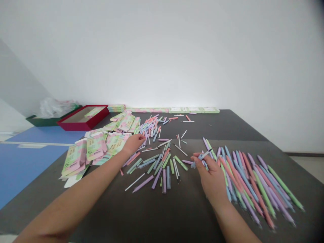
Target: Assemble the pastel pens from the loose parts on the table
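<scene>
Pale blue pen part (201,157), with a slender, dark-tipped piece (208,153) projecting from it: held above the surface (182,212), between the loose parts and the row of long pens. The right hand (214,179) has its grip closed on this part, thumb and fingers against its sides. For sound handling, the slender piece is best kept in line with the part, its dark tip clear of the fingers; a slanted push could bend it, and a hard squeeze could make it slip.

Nearer the middle lie short coloured barrels (164,180) and thin white sticks (135,182), some crossing. The left hand (133,145) is at the edge of the denser heap, its grip drawn together; whether it pinches a piece cannot be told. A light pinch on a single piece would disturb its neighbours least.

Outermost: long pens (286,188) at right, overlapping; printed packets (95,146) and a red box (76,125) at left.
</scene>
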`<state>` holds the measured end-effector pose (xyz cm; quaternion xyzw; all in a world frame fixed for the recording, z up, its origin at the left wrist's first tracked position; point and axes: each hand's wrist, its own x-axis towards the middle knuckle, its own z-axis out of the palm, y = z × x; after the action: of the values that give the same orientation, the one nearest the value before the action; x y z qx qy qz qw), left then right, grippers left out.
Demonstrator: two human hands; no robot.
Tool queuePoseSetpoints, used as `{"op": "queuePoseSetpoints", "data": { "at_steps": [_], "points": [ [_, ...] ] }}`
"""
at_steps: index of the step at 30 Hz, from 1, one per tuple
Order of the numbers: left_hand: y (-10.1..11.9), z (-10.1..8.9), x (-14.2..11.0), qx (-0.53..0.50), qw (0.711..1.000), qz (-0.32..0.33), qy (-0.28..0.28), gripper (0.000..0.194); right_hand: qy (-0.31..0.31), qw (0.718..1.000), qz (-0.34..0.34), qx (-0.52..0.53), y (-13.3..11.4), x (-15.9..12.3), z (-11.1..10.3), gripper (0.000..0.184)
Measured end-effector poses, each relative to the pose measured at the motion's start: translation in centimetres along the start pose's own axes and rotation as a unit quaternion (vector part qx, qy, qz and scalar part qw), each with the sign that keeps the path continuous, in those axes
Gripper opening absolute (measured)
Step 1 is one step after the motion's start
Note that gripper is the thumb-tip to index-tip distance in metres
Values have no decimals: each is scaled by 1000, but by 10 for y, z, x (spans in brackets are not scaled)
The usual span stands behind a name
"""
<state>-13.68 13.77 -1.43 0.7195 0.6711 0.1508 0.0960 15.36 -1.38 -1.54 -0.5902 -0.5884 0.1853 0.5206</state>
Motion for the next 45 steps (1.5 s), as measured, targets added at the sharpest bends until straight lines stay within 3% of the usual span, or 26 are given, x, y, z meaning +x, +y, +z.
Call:
{"op": "queuePoseSetpoints", "data": {
  "at_steps": [7, 15, 20, 32, 37, 41, 45],
  "points": [
    [26, 9, 23, 2, 999, 53, -8, 29, 13, 1000, 0, -4, 2, 3, 0, 24],
    [80, 49, 2, -19, 970, 204, -129, 24, 17, 1000, 4, -11, -1, 5, -2, 24],
    [73, 57, 6, 5, 967, 221, -129, 21, 23, 1000, -3, -5, -1, 5, -1, 22],
    [37, 40, -2, 51, 985, 154, -65, 24, 18, 1000, -5, -7, -4, 3, -4, 22],
    [50, 44, -1, 57, 978, 194, -54, 27, 14, 1000, -7, -13, -3, 3, -3, 23],
    [70, 53, 14, 67, 965, 242, -82, 23, 16, 1000, -6, -14, 1, 5, 0, 23],
    [81, 62, 27, 85, 959, 248, -104, 17, 24, 1000, 3, -17, 5, 7, 2, 25]
  ]
}}
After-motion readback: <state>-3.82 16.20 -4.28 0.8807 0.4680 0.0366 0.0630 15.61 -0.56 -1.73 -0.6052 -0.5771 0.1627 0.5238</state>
